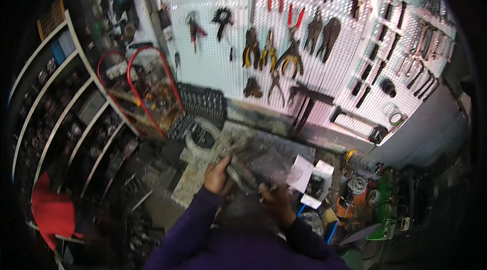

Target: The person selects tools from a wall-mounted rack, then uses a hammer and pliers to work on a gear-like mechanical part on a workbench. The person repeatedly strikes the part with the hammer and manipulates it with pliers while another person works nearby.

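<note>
Two hands at a blurred metal tool

The fingers of the left hand (217,176) are curled in, thumb uppermost, around the upper-left part of a long metal tool (242,173). The right hand (279,201) is at its lower-right end, dark and smeared; how tightly those fingers close, I cannot tell. The tool slants between the hands over a workbench (182,186), too blurred to show its exact kind.

Just right of the right hand, an open white box (324,171) has dark contents, hard to make out; any print on it is too blurred to read. Beyond the bench, pliers (292,57) hang on a pegboard (203,69). At the left, the dark lens rim cuts off the shelves (48,81).
</note>
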A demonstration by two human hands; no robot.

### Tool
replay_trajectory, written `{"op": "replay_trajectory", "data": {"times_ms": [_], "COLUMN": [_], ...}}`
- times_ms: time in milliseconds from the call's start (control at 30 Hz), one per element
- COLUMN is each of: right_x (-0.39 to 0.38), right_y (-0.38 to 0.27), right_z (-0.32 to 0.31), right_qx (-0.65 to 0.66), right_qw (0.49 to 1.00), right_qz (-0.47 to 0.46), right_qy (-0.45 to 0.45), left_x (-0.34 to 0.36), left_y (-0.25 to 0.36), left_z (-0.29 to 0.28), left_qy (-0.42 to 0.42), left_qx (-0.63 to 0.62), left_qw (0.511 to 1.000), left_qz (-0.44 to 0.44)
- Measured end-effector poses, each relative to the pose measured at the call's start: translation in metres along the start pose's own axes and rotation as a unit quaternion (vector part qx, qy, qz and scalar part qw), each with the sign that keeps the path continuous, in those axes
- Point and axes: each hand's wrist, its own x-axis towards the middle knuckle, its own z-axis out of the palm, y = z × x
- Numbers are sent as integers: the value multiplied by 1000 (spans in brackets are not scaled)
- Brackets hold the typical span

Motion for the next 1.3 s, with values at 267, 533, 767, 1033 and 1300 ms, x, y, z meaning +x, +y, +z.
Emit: {"op": "replay_trajectory", "data": {"times_ms": [267,533,767,1033,1300], "right_x": [-46,-51,-48,-28,-20], "right_y": [-7,-36,-8,-17,-16], "right_z": [-36,-72,-30,1,17], "right_qx": [121,32,103,-154,-48], "right_qw": [980,992,982,986,996], "right_qz": [159,67,131,-14,72], "right_qy": [15,101,89,69,30], "left_x": [-20,-40,-42,-44,-42], "left_y": [-26,-44,-20,-3,-4], "left_z": [50,40,13,-27,-62], "left_qy": [-23,-110,-92,68,61], "left_qx": [-49,30,72,-53,12], "left_qw": [998,991,988,976,979], "left_qz": [-43,-74,-97,-199,-192]}}
